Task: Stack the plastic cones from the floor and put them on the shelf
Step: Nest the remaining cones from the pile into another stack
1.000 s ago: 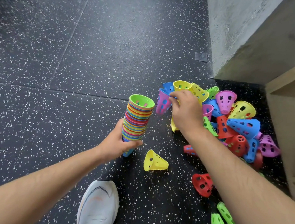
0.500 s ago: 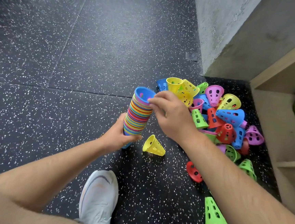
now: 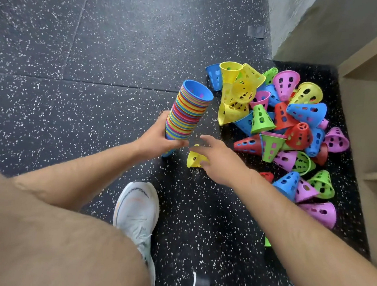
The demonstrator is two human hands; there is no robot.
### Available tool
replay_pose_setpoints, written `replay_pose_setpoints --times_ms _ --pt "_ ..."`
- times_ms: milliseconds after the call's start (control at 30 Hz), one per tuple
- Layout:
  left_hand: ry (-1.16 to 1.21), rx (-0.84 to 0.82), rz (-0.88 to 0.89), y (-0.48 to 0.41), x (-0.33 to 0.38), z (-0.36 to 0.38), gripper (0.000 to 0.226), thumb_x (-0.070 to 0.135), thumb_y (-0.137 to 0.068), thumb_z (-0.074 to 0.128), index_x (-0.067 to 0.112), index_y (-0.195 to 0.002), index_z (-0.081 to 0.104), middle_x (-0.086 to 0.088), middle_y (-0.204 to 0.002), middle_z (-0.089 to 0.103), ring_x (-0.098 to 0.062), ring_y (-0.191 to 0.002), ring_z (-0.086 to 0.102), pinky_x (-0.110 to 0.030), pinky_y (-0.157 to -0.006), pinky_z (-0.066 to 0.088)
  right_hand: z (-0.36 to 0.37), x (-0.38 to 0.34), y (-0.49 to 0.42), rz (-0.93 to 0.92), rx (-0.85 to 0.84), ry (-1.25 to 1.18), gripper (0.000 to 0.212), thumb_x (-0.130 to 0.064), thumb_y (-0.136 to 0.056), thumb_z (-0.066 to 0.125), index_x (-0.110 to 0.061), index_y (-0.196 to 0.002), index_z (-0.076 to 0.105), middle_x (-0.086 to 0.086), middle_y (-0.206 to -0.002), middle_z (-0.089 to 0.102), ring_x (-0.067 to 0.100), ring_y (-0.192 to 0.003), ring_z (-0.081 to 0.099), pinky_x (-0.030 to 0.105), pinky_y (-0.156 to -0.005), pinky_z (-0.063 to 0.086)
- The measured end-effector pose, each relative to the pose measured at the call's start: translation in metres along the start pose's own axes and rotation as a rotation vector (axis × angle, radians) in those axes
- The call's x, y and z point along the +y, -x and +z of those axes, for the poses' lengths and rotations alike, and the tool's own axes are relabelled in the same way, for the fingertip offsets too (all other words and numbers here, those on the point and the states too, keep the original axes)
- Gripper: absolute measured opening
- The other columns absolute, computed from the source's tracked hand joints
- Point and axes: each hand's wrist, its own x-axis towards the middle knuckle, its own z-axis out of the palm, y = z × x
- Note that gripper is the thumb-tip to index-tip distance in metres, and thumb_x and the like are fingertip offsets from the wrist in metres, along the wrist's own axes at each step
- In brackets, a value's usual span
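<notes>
Gripping the lower part of the stack of cones (image 3: 189, 111), the left hand (image 3: 158, 138) had its fingers and thumb curled round it. The stack leaned a little to the right, with a blue cone on top, and its bottom end was close to the floor (image 3: 100, 44). The right hand (image 3: 220, 161) was open, its fingers spread and almost straight over a single yellow cone (image 3: 194, 160) that lay on its side just beside the stack; whether they touched it was not clear. Further right, loose cones (image 3: 306, 112) of many colours lay in a heap on the floor, next to the wooden shelf (image 3: 371, 127). A white shoe (image 3: 135, 213) stood below the hands.
</notes>
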Motion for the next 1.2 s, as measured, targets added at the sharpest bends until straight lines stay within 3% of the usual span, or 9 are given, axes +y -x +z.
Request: replay_pose_setpoints --times_ms 233,400,567,700,800,900,1033,1133,1200 --pt "-0.016 -0.011 0.008 -0.001 -0.003 0.001 0.07 0.005 -0.082 0.086 0.02 -0.132 0.039 0.002 -0.116 0.059 0.013 -0.094 0.06 -0.008 -0.085 0.046 0.022 0.01 -0.007 0.093 0.105 0.011 0.034 -0.021 -0.103 0.052 -0.023 -0.137 0.053 0.002 -0.157 0.028 0.029 -0.134 0.045 0.041 -0.102 0.047" --pt "-0.001 -0.022 0.008 -0.002 -0.007 0.001 0.073 0.006 -0.08 0.087 0.02 -0.134 0.039 0.002 -0.117 0.062 0.007 -0.098 0.061 -0.011 -0.089 0.047 -0.005 0.029 0.002 0.141 0.413 -0.308 0.019 -0.024 -0.103 0.053 -0.008 -0.109 0.062 0.007 -0.129 0.051 0.025 -0.111 0.052 0.031 -0.092 0.04" --pt "-0.009 -0.021 0.013 -0.003 -0.007 0.004 0.07 0.004 -0.081 0.086 0.014 -0.135 0.042 0.007 -0.115 0.057 0.013 -0.094 0.058 -0.006 -0.086 0.044 -0.056 0.035 0.007 0.198 0.784 -0.454 0.02 -0.019 -0.102 0.054 -0.006 -0.112 0.065 0.007 -0.11 0.061 0.021 -0.101 0.054 0.022 -0.083 0.034" --pt "-0.013 -0.036 0.039 -0.004 -0.006 0.005 0.071 0.005 -0.08 0.087 0.021 -0.134 0.043 -0.003 -0.126 0.055 0.008 -0.101 0.058 -0.008 -0.09 0.044 -0.083 0.024 0.008 0.119 0.981 -0.462 0.018 -0.018 -0.102 0.055 -0.007 -0.111 0.065 0.008 -0.108 0.064 0.014 -0.099 0.053 0.017 -0.088 0.038" --pt "-0.021 -0.047 0.041 -0.004 -0.006 0.005 0.073 0.008 -0.08 0.088 0.023 -0.134 0.041 -0.006 -0.127 0.056 0.007 -0.101 0.058 -0.007 -0.089 0.044 -0.087 0.015 0.006 0.07 1.003 -0.426 0.017 -0.019 -0.102 0.055 -0.008 -0.109 0.066 0.013 -0.122 0.064 0.023 -0.117 0.056 0.015 -0.102 0.035" --pt "-0.008 -0.046 0.036 -0.003 -0.007 0.006 0.073 0.007 -0.08 0.088 0.023 -0.134 0.041 -0.006 -0.124 0.06 0.007 -0.099 0.06 -0.009 -0.088 0.046 -0.085 0.008 0.006 0.078 1.058 -0.443 0.019 -0.019 -0.102 0.056 -0.007 -0.11 0.068 0.018 -0.133 0.06 0.026 -0.127 0.053 0.004 -0.104 0.026" --pt "-0.01 -0.06 0.046 -0.004 -0.009 0.006 0.074 0.006 -0.08 0.087 0.028 -0.133 0.041 -0.003 -0.122 0.06 0.007 -0.099 0.06 -0.01 -0.088 0.046 -0.089 0.007 0.008 0.073 1.12 -0.469 0.019 -0.019 -0.102 0.056 -0.006 -0.11 0.067 0.017 -0.133 0.06 0.026 -0.129 0.053 0.012 -0.107 0.031" --pt "-0.016 -0.079 0.048 -0.005 -0.011 0.008 0.075 0.01 -0.079 0.089 0.035 -0.131 0.042 0.001 -0.122 0.061 0.003 -0.1 0.061 -0.014 -0.09 0.047 -0.089 0.002 0.009 0.007 1.01 -0.487 0.022 -0.022 -0.102 0.055 -0.008 -0.113 0.068 0.015 -0.132 0.061 0.024 -0.13 0.052 0.023 -0.111 0.036" --pt "-0.006 -0.09 0.043 -0.005 -0.01 0.01 0.077 0.01 -0.078 0.089 0.028 -0.136 0.042 0.002 -0.123 0.061 0.002 -0.102 0.062 -0.015 -0.091 0.048 -0.084 -0.005 0.011 -0.028 0.805 -0.481 0.025 -0.026 -0.103 0.054 -0.013 -0.12 0.066 0.011 -0.131 0.061 0.022 -0.131 0.05 0.035 -0.113 0.037"
